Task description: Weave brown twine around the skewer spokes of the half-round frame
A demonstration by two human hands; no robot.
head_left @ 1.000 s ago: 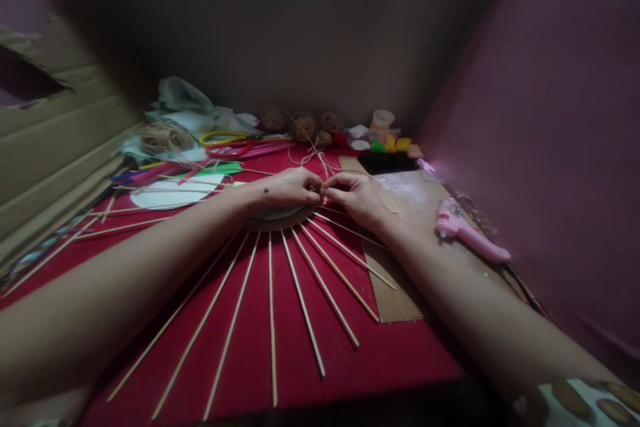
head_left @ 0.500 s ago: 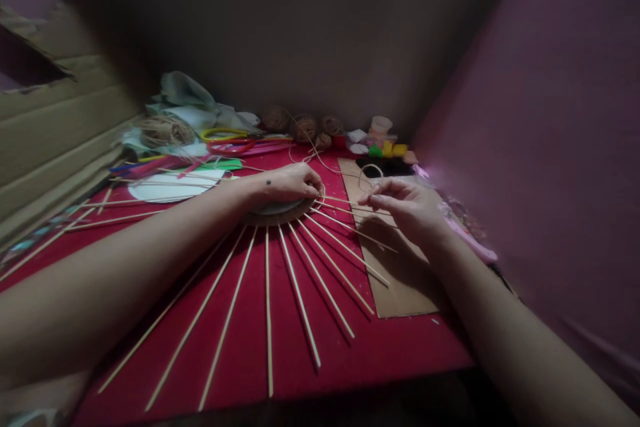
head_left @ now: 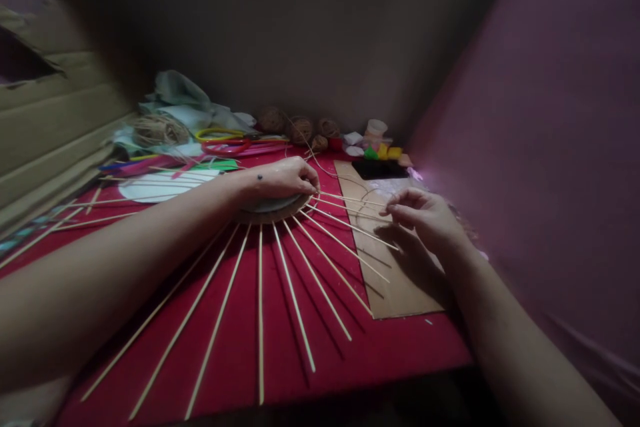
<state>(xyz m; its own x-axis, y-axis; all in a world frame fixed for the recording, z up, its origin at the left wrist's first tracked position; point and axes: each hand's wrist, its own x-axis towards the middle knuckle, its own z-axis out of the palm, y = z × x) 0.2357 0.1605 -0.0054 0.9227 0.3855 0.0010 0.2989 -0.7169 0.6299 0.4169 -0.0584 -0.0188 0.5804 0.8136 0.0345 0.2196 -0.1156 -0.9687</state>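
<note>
A round base [head_left: 265, 217] has thin wooden sticks [head_left: 261, 320] fanning out from its edge. My left hand [head_left: 295, 177] lies across the base, with thumb and fingers closed on its right rim; my forearm hides much of the left side. To the right, my right hand [head_left: 425, 213] pinches brown twine [head_left: 357, 207] close to the tips of the right-hand sticks. A loose curve of this twine hangs around those sticks. Exactly how it passes between them is too fine to make out.
Balls of twine [head_left: 301, 129] sit at the back, beside red-handled scissors [head_left: 225, 146] and pale cloth [head_left: 180, 93]. Under the right-hand sticks lies a cardboard sheet [head_left: 400, 293], with a dark phone-like slab [head_left: 380, 169] behind it. A white oval [head_left: 145, 188] lies at left on the red cloth [head_left: 225, 373].
My right hand has moved right, away from the base, and the twine loop has dropped lower around the sticks. My left hand keeps hold of the rim. The view has shifted slightly.
</note>
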